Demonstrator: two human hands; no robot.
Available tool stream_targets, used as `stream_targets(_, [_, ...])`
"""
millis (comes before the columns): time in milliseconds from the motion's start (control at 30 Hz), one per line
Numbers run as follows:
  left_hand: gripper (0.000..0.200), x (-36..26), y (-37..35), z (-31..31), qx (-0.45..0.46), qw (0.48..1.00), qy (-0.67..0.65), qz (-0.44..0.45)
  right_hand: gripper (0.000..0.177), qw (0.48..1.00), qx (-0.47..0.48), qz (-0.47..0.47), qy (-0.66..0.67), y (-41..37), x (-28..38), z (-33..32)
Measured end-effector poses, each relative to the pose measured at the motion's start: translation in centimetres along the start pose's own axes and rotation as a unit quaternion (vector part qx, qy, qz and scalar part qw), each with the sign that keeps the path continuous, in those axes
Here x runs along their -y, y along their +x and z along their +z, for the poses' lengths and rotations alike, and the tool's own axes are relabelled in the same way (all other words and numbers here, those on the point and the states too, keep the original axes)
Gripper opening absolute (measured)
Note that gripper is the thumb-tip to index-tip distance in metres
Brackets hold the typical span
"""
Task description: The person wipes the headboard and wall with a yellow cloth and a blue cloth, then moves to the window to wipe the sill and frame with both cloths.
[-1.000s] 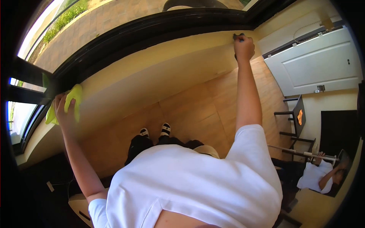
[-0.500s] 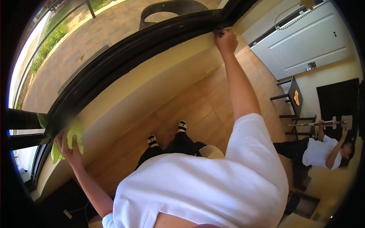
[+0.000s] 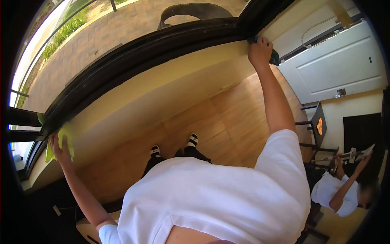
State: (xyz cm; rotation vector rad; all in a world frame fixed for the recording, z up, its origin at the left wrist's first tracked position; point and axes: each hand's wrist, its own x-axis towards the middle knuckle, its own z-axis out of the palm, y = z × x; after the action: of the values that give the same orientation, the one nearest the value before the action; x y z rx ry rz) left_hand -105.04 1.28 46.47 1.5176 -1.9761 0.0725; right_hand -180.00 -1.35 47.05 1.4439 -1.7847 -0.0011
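My left hand [image 3: 60, 149] is at the left end of the black window frame [image 3: 134, 53], fingers closed on a yellow-green cloth [image 3: 66, 138] that lies over the sill's edge. At the frame's right corner, my right hand [image 3: 261, 53] is curled around a dark green cloth [image 3: 274, 57], part of which sticks out beside the fingers. Something small and dark shows at its fingertips, too small to make out. Between the two hands runs the cream sill [image 3: 162, 77].
A white door [image 3: 337, 65] stands at the right. Below it is a dark table [image 3: 317, 124] with an orange cloth [image 3: 319, 126]. Another person [image 3: 333, 193] in a white shirt holds a long pale tool at the lower right. A dark chair [image 3: 199, 10] stands outside the window.
The view has shifted. My right hand now shows the green cloth beside its fingers. My left hand remains on the yellow-green cloth. The other person's arms and tool have moved.
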Motion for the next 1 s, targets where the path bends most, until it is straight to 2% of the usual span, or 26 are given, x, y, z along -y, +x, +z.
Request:
stream_targets(167, [0.023,-0.1,0.2,0.2,-0.009,1.000,-0.002,-0.012,0.018,0.995,0.082,-0.058,-0.011,1.2,-0.3,-0.9])
stream_targets(267, [0.024,1.4,0.0,0.2,-0.014,1.000,0.021,0.008,0.018,0.957,0.288,-0.013,-0.025,2.0,0.0,-4.6])
stream_targets(367, [0.025,2.1,-0.2,0.0,0.002,1.000,-0.001,-0.015,0.018,0.961,0.269,0.056,0.017,0.7,-0.5,-8.2])
stream_targets(467, [0.024,1.3,0.0,-0.2,0.012,1.000,-0.012,-0.021,0.016,0.990,0.091,0.093,0.058,0.5,-0.4,-7.2])
stream_targets(567, [0.024,2.6,-0.2,0.1,-0.014,1.000,0.000,0.005,0.016,0.996,0.056,0.055,0.042,1.8,1.9,-3.9])
stream_targets(633, [0.024,3.6,-0.5,0.2,-0.009,1.000,-0.011,-0.012,0.016,0.996,0.050,0.051,0.062,1.4,2.6,-2.7])
stream_targets(667, [0.024,3.9,-0.5,0.1,-0.006,1.000,-0.014,-0.019,0.017,0.995,0.048,0.050,0.075,1.3,3.0,-2.3])
stream_targets(733, [0.024,3.3,-0.4,0.1,-0.022,0.999,0.005,-0.029,0.018,0.977,0.162,0.120,0.073,0.6,2.7,-3.8])
stream_targets(833, [0.023,1.3,0.3,0.8,-0.044,0.997,0.053,-0.044,0.022,0.942,0.262,0.181,0.102,-4.3,0.9,-5.9])
stream_targets(900, [0.022,-3.0,0.8,1.9,-0.051,0.993,0.092,-0.055,0.019,0.929,0.245,0.241,0.135,-11.1,-1.4,-4.2])
stream_targets(1000, [0.021,-10.5,2.0,4.4,-0.074,0.994,0.069,-0.050,0.022,0.888,0.237,0.347,0.187,-22.9,-3.3,-4.0])
